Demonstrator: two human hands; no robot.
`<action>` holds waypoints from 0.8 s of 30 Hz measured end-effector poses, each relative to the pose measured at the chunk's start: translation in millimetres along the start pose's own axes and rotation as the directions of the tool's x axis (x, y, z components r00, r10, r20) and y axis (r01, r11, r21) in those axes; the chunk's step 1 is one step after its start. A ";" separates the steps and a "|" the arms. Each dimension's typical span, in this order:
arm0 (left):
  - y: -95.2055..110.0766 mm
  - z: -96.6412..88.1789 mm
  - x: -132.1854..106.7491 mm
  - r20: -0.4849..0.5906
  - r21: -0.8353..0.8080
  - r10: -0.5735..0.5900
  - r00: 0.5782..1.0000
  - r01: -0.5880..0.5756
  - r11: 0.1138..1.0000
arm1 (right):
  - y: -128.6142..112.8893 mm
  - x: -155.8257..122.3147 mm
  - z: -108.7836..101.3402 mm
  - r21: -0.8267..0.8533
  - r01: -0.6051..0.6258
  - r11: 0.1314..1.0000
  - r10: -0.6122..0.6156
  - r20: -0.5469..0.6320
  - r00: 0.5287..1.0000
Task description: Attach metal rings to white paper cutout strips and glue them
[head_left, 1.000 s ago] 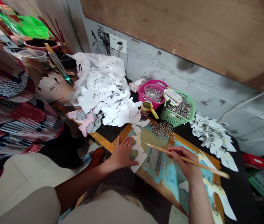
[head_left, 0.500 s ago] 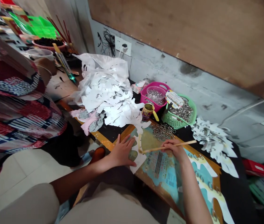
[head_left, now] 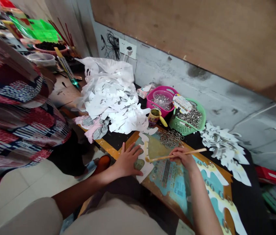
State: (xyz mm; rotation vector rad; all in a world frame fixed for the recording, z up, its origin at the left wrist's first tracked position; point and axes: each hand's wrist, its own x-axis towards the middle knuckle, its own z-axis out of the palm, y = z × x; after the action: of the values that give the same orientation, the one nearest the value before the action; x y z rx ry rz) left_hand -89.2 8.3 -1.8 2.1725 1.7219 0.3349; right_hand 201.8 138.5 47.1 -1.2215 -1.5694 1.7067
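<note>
My left hand [head_left: 126,162] lies spread on the left side of a white cut-out piece [head_left: 147,168], its fingers apart. Between the fingers of my right hand [head_left: 182,158] is a thin brush [head_left: 162,158] with a wooden handle. The brush tip touches or hovers just at the piece's right edge, where a yellowish strip runs; I cannot tell which. Under the piece is a stained board [head_left: 158,147] with a blue printed sheet [head_left: 168,176]. On the right, several white pieces with metal rings [head_left: 210,187] on them lie in a row.
White cut-outs [head_left: 113,101] are heaped on a plastic bag at the back. A pink basket [head_left: 150,103] and a green basket [head_left: 180,126] hold metal parts, with loose rings [head_left: 170,138] in front. A small cup [head_left: 153,117] stands nearby. Another person [head_left: 22,107] stands at left.
My left hand stays spread on the white piece. The brush tip in my right hand has barely shifted along the piece's right edge. The person at left has moved slightly.
</note>
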 end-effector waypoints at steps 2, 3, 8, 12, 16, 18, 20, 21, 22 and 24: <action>-0.5 1.6 0.1 -0.004 -0.007 0.000 1.000 0.000 1.000 | -3.3 -6.6 -4.1 0.002 0.009 1.000 -0.009 0.010 1.000; -0.9 2.3 0.2 -0.006 -0.012 0.004 1.000 -0.004 1.000 | -6.6 -9.7 -7.6 0.011 0.031 0.999 -0.031 -0.004 1.000; -5.9 4.4 1.5 -0.048 -0.037 0.057 0.997 -0.059 0.998 | -48.0 -7.0 -20.8 0.097 0.284 0.954 -0.253 -0.248 0.935; -11.1 4.2 0.9 -0.126 -0.027 0.093 0.988 -0.097 0.995 | -99.8 25.4 -5.4 -0.001 0.495 0.869 -0.434 -0.481 0.762; -12.3 2.7 0.6 -0.216 -0.026 0.088 0.973 -0.095 0.995 | -135.7 72.1 23.0 -0.230 0.502 0.834 -0.539 -0.536 0.650; -11.8 -0.6 3.5 -0.240 -0.021 0.079 0.968 -0.087 0.996 | -142.4 94.5 37.4 -0.363 0.432 0.826 -0.564 -0.487 0.667; -12.0 -5.5 9.3 -0.255 -0.016 0.068 0.965 -0.075 0.997 | -142.4 112.8 50.5 -0.430 0.389 0.815 -0.566 -0.446 0.693; -12.7 -8.1 13.2 -0.262 -0.017 0.065 0.963 -0.072 0.997 | -140.4 119.8 56.2 -0.437 0.386 0.813 -0.566 -0.436 0.700; -13.9 -10.5 17.4 -0.266 -0.019 0.066 0.962 -0.073 0.997 | -137.5 125.1 60.8 -0.431 0.390 0.814 -0.566 -0.433 0.702; -17.9 -13.7 26.5 -0.267 -0.020 0.083 0.960 -0.092 0.996 | -129.6 130.6 66.1 -0.408 0.405 0.818 -0.565 -0.439 0.699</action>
State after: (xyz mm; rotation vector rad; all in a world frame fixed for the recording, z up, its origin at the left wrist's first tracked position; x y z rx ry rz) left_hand -104.3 39.3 2.5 2.2692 1.7420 0.7026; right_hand 58.7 241.7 131.5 -1.1361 -1.6025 0.7144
